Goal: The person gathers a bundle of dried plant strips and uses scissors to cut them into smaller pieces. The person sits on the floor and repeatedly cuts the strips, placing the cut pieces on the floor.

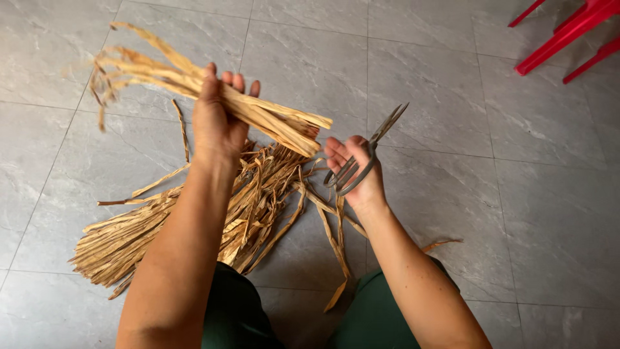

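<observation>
Underneath everything, your grey marbled tile floor (491, 194) fills the view, crossed by thin grout lines. On it, at lower left and running toward the middle, lies the pile of dried straw-coloured strips (194, 226), fanned out flat, with its near edge just in front of your dark green trousers (374, 317) and partly hidden behind your left forearm. A few loose strips trail off the pile to the right, toward and under your right wrist, and 1 curls off alone on the tiles beyond your right forearm.

Up in the far right corner you can see the red legs of a piece of furniture (568, 32), well apart from the work.

Your left hand (216, 123) is raised above the pile and clenched around a bundle of strips (194, 81); the bundle slants from frayed, bent tips at upper left down to squarely cut ends at the right, which hang just beside your right fingertips.

Your right hand (358, 171) sits palm up, fingers loosely curled through the loop handles of grey metal scissors (371, 148), whose blades look all but closed and point up and away to the right.
</observation>
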